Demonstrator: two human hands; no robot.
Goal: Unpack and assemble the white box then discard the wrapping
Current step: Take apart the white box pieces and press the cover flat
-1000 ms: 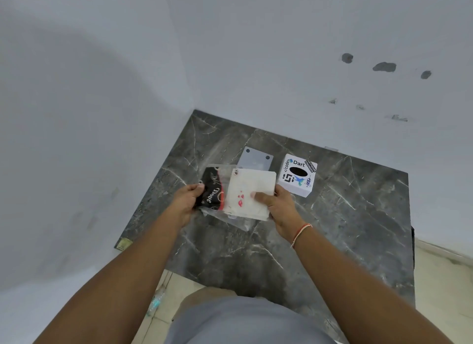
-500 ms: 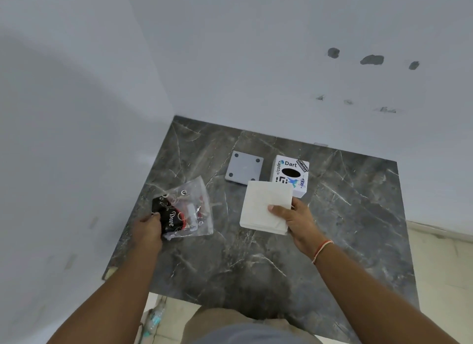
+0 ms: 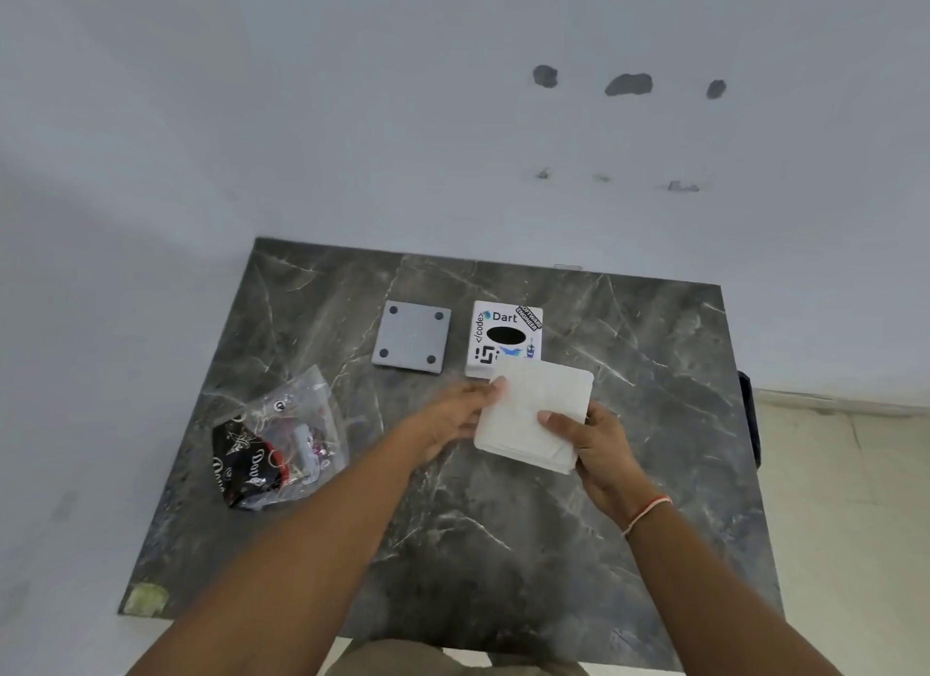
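Observation:
I hold a stack of white tissue sheets (image 3: 534, 414) above the dark marble table (image 3: 503, 549). My right hand (image 3: 594, 449) grips its near right edge with the thumb on top. My left hand (image 3: 453, 414) pinches its far left corner. Just behind the stack stands the white box (image 3: 505, 336) with stickers and a black oval hole on top; the sheets hide its near edge. To the left of the box lies a grey square plate (image 3: 412, 342) with a dark dot in each corner. The clear plastic wrapping (image 3: 282, 444), holding a black printed piece, lies at the left.
White walls close the table in at the back and the left. The table's right edge drops to a beige tiled floor (image 3: 845, 499). A dark object (image 3: 750, 424) hangs at that right edge.
My left hand let go of the plastic wrapping, which now lies on the table, and moved right to take the tissue stack. The stack stayed in my right hand.

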